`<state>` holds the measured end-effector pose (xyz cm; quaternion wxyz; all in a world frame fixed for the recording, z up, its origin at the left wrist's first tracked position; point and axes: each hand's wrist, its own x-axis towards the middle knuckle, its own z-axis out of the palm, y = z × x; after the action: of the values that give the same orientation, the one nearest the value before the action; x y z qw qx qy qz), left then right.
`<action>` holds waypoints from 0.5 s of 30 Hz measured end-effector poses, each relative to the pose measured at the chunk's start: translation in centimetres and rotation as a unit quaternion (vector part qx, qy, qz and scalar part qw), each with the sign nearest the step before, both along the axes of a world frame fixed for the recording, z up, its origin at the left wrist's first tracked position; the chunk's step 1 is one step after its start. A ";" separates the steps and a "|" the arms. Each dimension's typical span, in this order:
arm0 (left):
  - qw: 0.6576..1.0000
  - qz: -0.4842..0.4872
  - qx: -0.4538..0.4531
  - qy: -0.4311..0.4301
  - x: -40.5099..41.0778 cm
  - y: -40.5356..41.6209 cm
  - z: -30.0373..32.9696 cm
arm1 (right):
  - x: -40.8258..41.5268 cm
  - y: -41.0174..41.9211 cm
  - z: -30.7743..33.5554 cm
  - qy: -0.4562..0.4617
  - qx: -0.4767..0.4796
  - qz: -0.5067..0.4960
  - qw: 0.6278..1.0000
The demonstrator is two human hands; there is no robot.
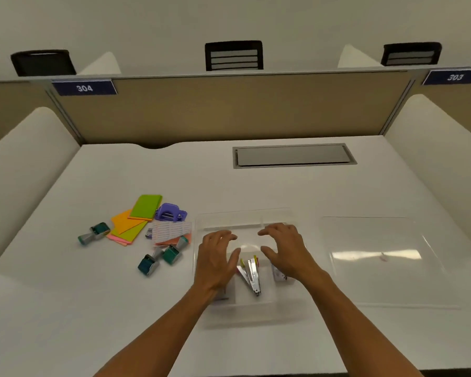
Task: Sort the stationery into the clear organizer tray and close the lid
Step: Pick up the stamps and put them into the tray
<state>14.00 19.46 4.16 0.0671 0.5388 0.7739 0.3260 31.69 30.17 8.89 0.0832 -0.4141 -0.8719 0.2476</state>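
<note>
Fingers of the left hand (218,257) and right hand (284,251) hang spread and relaxed, gripping nothing, above the tray (245,221). The remaining stationery (147,229) lies leftward of the fingers, nearer the left hand; the lid (386,262) lies rightward.

The number "304" is printed in white on a dark blue sign (84,87), which is fixed on the top edge of the beige partition (229,110) at about 10 o'clock. The number "303" is printed in the same way on a second blue sign (454,76) at about 2 o'clock. The rows of small print on the white label sheet (172,232) cannot be read.
</note>
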 end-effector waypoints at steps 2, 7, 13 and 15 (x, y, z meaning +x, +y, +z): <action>1.000 0.023 -0.004 0.010 -2.2 -0.8 0.2 | -2.7 -0.6 0.6 0.015 -0.008 0.037 0.999; 0.993 0.107 -0.046 0.033 -7.7 -3.8 0.4 | -10.0 -2.9 1.7 0.010 -0.036 0.123 0.992; 0.967 0.201 -0.154 0.001 -12.6 -6.8 -0.6 | -18.0 -5.7 1.4 -0.055 -0.031 0.192 0.979; 0.960 0.216 -0.179 -0.012 -14.1 -7.4 -0.9 | -20.1 -6.3 0.9 -0.076 -0.025 0.201 0.976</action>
<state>-0.10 12.02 3.31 0.1000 0.3345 0.9166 0.1951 11.58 23.86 9.82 -0.0454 -0.2503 -0.9345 0.2491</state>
